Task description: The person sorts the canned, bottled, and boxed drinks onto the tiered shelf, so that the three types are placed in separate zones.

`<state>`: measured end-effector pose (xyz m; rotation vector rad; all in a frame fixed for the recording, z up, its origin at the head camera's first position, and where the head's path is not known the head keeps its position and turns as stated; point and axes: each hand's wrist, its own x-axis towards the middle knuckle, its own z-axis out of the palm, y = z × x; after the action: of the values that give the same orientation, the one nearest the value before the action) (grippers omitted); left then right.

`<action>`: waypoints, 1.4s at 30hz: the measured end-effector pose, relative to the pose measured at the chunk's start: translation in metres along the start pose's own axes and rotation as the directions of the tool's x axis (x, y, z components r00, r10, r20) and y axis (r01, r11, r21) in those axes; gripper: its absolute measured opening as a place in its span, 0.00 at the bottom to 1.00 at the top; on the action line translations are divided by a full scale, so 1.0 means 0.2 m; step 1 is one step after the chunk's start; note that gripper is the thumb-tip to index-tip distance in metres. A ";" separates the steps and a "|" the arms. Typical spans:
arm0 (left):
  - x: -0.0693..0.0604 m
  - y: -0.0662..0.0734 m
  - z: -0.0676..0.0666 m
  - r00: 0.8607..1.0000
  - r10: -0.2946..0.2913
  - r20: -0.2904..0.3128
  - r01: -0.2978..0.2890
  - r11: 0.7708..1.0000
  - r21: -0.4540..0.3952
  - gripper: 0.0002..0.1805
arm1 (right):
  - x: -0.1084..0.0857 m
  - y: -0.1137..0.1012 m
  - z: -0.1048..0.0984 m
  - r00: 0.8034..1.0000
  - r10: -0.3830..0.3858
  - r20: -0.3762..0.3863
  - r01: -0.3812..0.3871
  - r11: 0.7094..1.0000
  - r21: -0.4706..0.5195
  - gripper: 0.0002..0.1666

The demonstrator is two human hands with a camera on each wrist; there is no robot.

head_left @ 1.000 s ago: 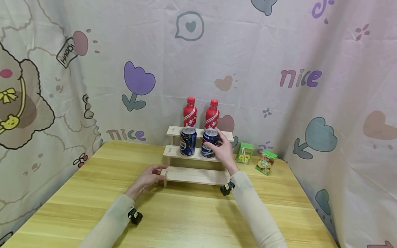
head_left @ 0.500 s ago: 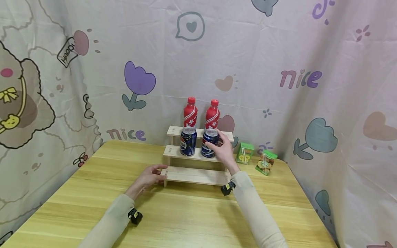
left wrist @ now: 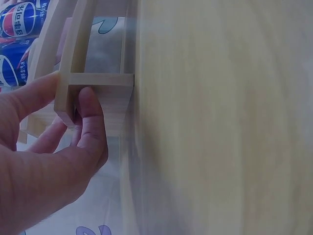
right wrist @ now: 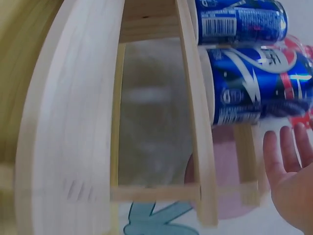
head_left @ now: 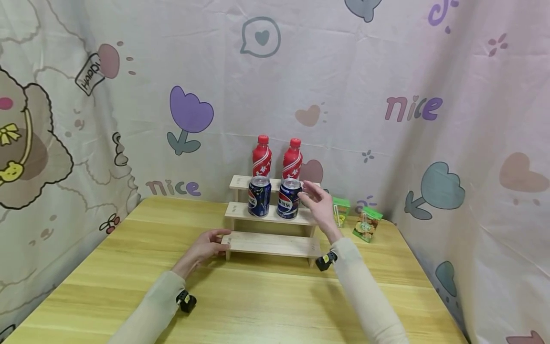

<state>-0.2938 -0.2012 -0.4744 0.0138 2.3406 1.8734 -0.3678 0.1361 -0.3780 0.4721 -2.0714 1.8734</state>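
My left hand (head_left: 207, 246) grips the left end of the lowest step of a three-step wooden rack (head_left: 270, 243); the left wrist view shows thumb and fingers around the board's end (left wrist: 66, 100). Just right of the right-hand blue Pepsi can (head_left: 288, 199) is my right hand (head_left: 320, 206), its fingers apart from the can (right wrist: 254, 83) in the right wrist view and holding nothing. A second blue can (head_left: 259, 197) stands upright beside it on the middle step. Two red bottles, a left bottle (head_left: 261, 157) and a right bottle (head_left: 292, 160), stand on the top step, their lower parts hidden by the cans.
Right of the rack, a green drink carton (head_left: 341, 210) is partly hidden by my right hand. Another carton (head_left: 367, 224), green and brown, stands farther right. A printed cloth (head_left: 275, 86) hangs behind the wooden table (head_left: 266, 306).
My right hand has let go of the right-hand can and moved a little to the right. The can stays on the middle step. My left hand keeps its grip on the rack.
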 end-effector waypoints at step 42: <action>0.00 0.01 -0.03 0.999 0.005 0.039 -0.004 1.000 -0.014 0.30 | -0.19 0.30 -0.57 0.931 0.176 -0.319 -0.219 0.970 -0.105 0.18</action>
<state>-0.2941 -0.2058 -0.4712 0.0536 2.3042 1.8735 -0.3601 0.2573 -0.4369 -0.0659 -2.0768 1.7574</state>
